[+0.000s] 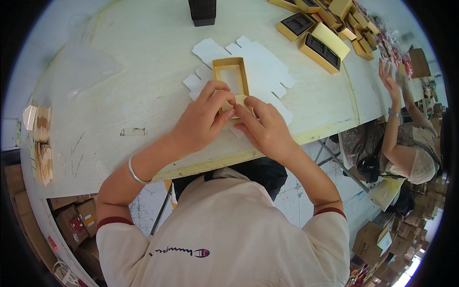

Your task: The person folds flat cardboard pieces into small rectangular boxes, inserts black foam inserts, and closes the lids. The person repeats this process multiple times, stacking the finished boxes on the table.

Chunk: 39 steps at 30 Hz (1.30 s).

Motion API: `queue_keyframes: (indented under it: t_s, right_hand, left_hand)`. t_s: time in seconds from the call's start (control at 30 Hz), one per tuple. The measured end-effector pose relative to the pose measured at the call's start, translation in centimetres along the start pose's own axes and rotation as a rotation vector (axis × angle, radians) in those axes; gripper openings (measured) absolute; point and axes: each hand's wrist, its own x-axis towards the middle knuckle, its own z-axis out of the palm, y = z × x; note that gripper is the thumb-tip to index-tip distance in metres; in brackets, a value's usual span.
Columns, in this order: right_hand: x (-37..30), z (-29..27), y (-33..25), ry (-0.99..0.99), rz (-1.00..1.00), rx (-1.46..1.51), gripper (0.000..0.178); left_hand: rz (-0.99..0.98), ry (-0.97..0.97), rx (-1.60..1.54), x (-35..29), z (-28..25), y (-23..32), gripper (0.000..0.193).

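A small gold cardboard box (245,79) stands open on flat white die-cut card blanks (267,62) in front of me. Its far walls are upright, and a pale panel shows inside. My left hand (203,115) is closed at the box's near left corner, thumb and fingers pinching the card. From the other side, my right hand (269,128) grips the near right corner with bent fingers. The fingertips almost meet over the near end and hide most of that wall and its folds.
A stack of black plastic trays (202,13) stands at the far edge. Gold boxes with black inserts (321,51) crowd the far right. Folded gold card pieces (43,138) lie at left. Another person's raised hand (389,81) is at right. Cartons (373,244) stand on the floor.
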Motion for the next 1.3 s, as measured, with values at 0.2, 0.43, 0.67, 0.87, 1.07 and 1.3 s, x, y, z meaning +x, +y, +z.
queue_keyframes:
  t_s: [0.2,0.43,0.67,0.87,1.07,1.3]
  right_hand:
    - [1.0,-0.1,1.3,-0.251,0.061,0.056,0.02]
    - [6.5,-5.3,2.7,-0.461,0.368,0.654,0.015]
    - [18.9,-0.4,11.7,0.209,-0.195,-0.195,0.021]
    - [24.1,2.8,14.4,-0.167,-0.181,-0.457,0.018]
    - [24.7,2.2,16.2,-0.056,0.004,-0.07,0.026]
    - [15.3,-9.7,9.4,0.113,0.428,0.865,0.03]
  left_hand:
    - [0.134,-0.03,0.248,-0.3,0.9,-0.1,0.009]
    - [0.155,-0.317,0.3,1.5,-3.4,0.3,0.024]
    - [0.294,-0.196,0.472,1.9,-4.8,0.8,0.045]
    - [-0.151,-0.013,0.519,-1.2,-3.8,1.7,0.061]
    - [-0.182,-0.062,0.225,-0.2,-4.3,0.3,0.058]
    - [-0.031,-0.138,0.321,0.1,-4.8,-1.2,0.059]
